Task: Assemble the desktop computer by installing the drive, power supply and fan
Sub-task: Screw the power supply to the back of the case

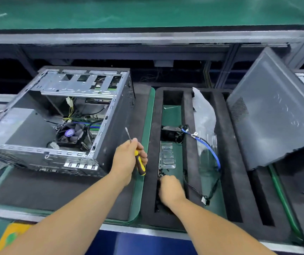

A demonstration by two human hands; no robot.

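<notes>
The open computer case (110,126) lies on its side on a dark foam mat at the left, with the power supply (20,126) and the CPU fan (70,134) inside. My left hand (129,159) is shut on a yellow-and-black screwdriver (139,163), its shaft pointing up beside the case. My right hand (171,190) reaches down into the near end of the left slot of the black foam tray (189,144), fingers curled over small dark parts; what it holds is hidden. A black fan (171,134) and a clear bag (167,156) lie in that slot.
A blue cable (210,150) and black wires lie in the tray's middle slot beside crumpled clear plastic (202,111). The case's side panel (276,115) leans at the right. A green-topped shelf runs across the back.
</notes>
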